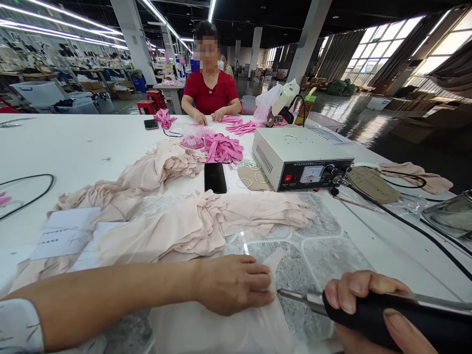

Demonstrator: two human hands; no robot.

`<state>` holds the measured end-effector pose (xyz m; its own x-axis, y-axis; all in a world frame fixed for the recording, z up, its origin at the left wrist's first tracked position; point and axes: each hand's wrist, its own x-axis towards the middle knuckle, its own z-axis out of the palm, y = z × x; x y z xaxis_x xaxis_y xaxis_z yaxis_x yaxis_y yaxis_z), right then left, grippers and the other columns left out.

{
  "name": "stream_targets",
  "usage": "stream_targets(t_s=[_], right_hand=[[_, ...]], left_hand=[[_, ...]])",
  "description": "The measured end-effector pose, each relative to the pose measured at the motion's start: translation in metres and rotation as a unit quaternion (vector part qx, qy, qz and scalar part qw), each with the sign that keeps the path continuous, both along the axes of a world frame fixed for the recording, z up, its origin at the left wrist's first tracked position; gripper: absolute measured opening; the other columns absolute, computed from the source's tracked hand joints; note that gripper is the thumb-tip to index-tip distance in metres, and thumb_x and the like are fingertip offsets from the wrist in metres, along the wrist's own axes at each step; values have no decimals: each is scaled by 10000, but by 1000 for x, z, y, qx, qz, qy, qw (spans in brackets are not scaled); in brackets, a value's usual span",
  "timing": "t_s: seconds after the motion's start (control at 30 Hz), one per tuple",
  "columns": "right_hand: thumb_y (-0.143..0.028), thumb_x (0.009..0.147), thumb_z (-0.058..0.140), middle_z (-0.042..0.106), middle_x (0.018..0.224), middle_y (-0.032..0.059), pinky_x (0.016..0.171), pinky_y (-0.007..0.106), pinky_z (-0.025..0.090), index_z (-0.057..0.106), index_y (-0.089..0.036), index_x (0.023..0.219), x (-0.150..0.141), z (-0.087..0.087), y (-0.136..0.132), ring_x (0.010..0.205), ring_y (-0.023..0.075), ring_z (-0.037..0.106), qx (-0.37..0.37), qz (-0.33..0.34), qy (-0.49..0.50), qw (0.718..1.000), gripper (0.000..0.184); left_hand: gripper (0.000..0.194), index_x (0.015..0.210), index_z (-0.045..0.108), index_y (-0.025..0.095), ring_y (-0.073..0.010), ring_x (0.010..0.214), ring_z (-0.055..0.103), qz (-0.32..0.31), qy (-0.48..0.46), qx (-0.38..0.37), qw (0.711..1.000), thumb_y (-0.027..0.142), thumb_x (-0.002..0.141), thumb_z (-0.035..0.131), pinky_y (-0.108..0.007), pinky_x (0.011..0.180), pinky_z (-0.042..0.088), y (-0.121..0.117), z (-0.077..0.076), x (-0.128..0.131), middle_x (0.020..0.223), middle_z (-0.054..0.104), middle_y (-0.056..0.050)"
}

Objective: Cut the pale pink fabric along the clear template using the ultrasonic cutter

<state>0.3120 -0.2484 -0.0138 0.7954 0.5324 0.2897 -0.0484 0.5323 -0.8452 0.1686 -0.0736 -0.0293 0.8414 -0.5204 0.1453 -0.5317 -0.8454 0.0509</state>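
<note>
My left hand (236, 284) lies palm down on a thin beige fabric piece (217, 327), fingers stretched toward its right edge and pressing it to the marbled grey mat (320, 253). Wrapped around the black handle of an ultrasonic hand tool (391, 309) are the fingers of my right hand (365, 292). The tool's slim metal tip points left and meets the fabric edge just beside my left fingertips. Beyond my left hand lies a layered stack of beige fabric pieces (199, 221). Another beige bundle (158, 167) sits farther back at the left.
A power unit (302, 152) with a dial stands at the back right, its black cable running along the right side. A phone (215, 178) lies beside pink strips (223, 147). Paper labels (66, 231) rest on fabric at left. Across the table (73, 142), a co-worker (211, 93) handles pink strips.
</note>
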Motion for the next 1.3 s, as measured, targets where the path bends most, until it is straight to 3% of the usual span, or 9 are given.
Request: stream_targets(t_s=[0.23,0.47,0.6,0.77,1.3], right_hand=[[-355,806,593,479,697,-17,467,302,493,558,-232,818,0,-15,-20,509,115,478,-22,19,0,1000,128],[-373,789,616,457,706,-18,476,320,504,538,-230,805,6,-23,-28,523,122,479,-9,25,18,999,163],[-361,771,647,447,682,-25,461,304,493,522,-219,768,7,-19,-22,504,114,477,20,10,26,999,189],[-349,761,667,472,670,-31,453,294,489,548,-216,759,4,-14,-11,484,106,481,39,25,20,999,179],[-348,762,656,482,667,-26,450,304,490,552,-213,753,4,-14,-6,491,113,480,29,26,7,999,170]], left_hand=[[300,1211,582,136,-221,1269,462,41,3,11,999,240,1029,367,-358,1068,364,-1,5,-15,1347,548,-96],[277,1220,580,133,-224,1279,486,105,-5,-20,994,250,1013,438,-383,1145,291,-16,8,-55,1328,581,-76],[279,1200,594,131,-220,1275,499,131,4,-29,991,234,1019,407,-388,1158,279,-30,17,-69,1296,607,-88],[280,1201,591,128,-224,1238,536,150,49,-15,987,253,1011,429,-378,1161,274,-43,28,-77,1303,605,-72],[284,1201,591,155,-195,1233,543,177,46,-27,983,274,1032,396,-337,1163,264,-49,25,-87,1312,604,-48]])
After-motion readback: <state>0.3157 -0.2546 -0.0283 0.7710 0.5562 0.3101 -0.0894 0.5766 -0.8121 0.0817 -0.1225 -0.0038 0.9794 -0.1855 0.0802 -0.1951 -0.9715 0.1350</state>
